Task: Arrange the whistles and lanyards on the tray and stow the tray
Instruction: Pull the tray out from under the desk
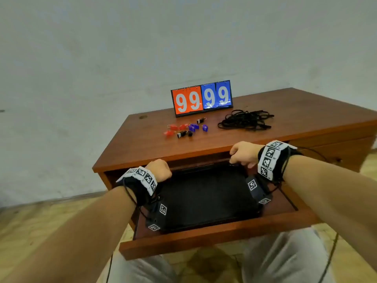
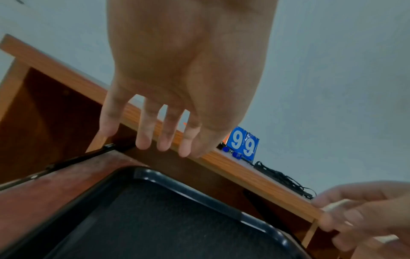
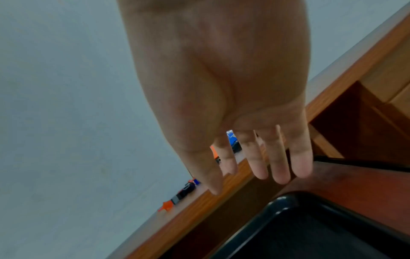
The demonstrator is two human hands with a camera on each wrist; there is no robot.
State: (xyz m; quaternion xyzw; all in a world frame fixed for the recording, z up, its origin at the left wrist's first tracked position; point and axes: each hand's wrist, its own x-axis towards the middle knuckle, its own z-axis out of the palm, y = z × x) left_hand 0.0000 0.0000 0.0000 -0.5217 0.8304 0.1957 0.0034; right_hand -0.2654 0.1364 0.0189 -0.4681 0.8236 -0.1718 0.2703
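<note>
A black tray (image 1: 204, 197) lies in the pulled-out drawer (image 1: 204, 240) under the desk top. Several red, blue and black whistles (image 1: 185, 128) are scattered on the desk, with a tangled heap of black lanyards (image 1: 245, 120) to their right. My left hand (image 1: 159, 169) hovers over the tray's far left corner, and my right hand (image 1: 243, 154) over its far right corner by the desk edge. In the wrist views the left hand (image 2: 155, 143) and right hand (image 3: 255, 175) show loose, extended fingers holding nothing above the tray rim (image 2: 199, 196).
A flip scoreboard (image 1: 202, 98) reading 99 99 stands at the back of the wooden desk (image 1: 153, 148), against a pale wall. More drawers sit at the desk's right side (image 1: 342, 152). My knees are below the open drawer front.
</note>
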